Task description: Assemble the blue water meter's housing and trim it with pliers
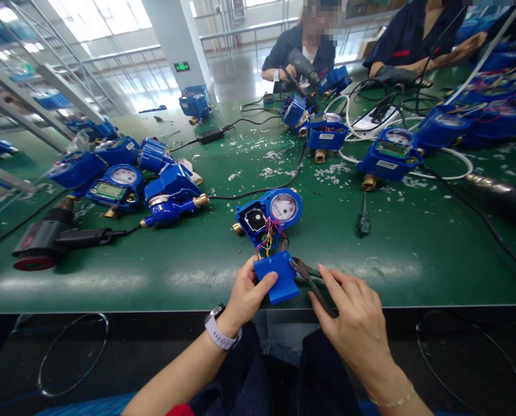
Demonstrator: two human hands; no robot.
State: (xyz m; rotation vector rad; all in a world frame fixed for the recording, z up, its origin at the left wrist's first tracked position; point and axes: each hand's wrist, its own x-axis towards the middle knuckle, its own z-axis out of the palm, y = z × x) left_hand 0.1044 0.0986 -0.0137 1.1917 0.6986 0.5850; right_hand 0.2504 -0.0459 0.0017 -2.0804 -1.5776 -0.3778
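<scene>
"Left grip pinches the blue cover; right grip holds cutters at its far corner. How will it handle?"

"Light, probably stiff; take its edges, sparing fragile wires just beyond the left grip."

"Its direction?"

"Long axis apparently runs away from the person, toward the open meter."

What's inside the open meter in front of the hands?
Inside the open meter: a black part and coloured wires running toward the blue cover in the left hand. What lies beneath them is hidden.

A green exit sign marks the pillar; meter labels are illegible.
</scene>
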